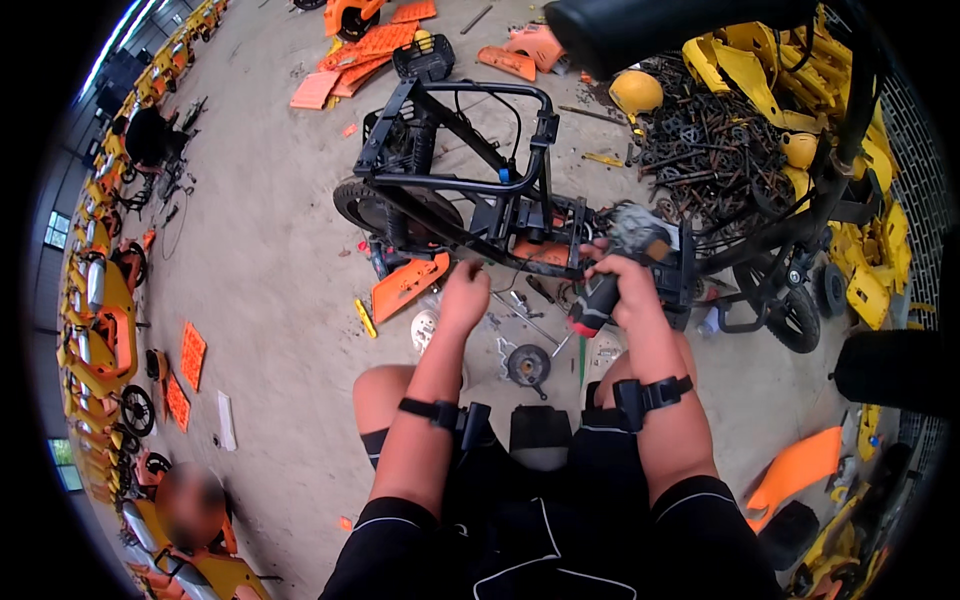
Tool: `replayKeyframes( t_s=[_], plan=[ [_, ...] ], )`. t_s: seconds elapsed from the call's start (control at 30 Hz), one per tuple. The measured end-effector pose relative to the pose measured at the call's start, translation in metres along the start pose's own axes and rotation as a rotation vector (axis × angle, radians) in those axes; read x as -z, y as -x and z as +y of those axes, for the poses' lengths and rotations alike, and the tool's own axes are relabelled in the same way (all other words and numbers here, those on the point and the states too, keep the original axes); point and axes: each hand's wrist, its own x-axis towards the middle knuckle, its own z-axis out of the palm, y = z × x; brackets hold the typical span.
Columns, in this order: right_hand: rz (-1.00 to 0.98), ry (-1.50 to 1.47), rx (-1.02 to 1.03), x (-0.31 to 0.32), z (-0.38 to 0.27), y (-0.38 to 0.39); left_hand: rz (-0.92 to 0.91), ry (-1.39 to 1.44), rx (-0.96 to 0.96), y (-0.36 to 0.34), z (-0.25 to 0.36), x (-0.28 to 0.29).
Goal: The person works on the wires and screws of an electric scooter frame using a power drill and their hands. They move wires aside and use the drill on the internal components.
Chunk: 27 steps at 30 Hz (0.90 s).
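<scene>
The black frame of a stripped scooter (455,185) lies in front of me, with a wheel (352,205) at its left end. My right hand (628,287) is wrapped round a cordless power tool (594,304) with a black-and-red base. Its grey head is blurred and sits over the frame's middle part, so I cannot see what its tip touches. Beside the lower frame tube, my left hand (464,300) is closed with the fingers curled. Anything in those fingers is hidden. A round hub-like part (528,366) rests on the floor between my feet, near several loose hand tools.
An orange panel (408,292) and a yellow-handled tool (365,318) lie left of my feet. A heap of dark metal parts (705,150) and yellow panels fills the back right. Scooters (105,340) line the left side, where two other people are.
</scene>
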Motion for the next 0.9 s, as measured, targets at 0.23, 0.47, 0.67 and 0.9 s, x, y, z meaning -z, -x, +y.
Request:
replayKeyframes(
  t_s=[0.23, 0.47, 0.67, 0.9],
  plan=[
    [0.196, -0.46, -0.025, 0.027, -0.01, 0.002, -0.068, -0.522, 0.17, -0.054, -0.138, -0.091],
    [0.126, -0.374, -0.123, 0.047, 0.006, 0.029, -0.27, -0.245, 0.178, -0.069, -0.197, -0.157],
    [0.212, -0.277, -0.057, 0.057, -0.001, 0.016, -0.658, -0.505, -0.228, 0.04, -0.093, -0.17],
    [0.125, -0.134, -0.123, 0.023, -0.008, 0.035, -0.352, -0.32, -0.234, 0.078, 0.043, -0.032]
  ],
)
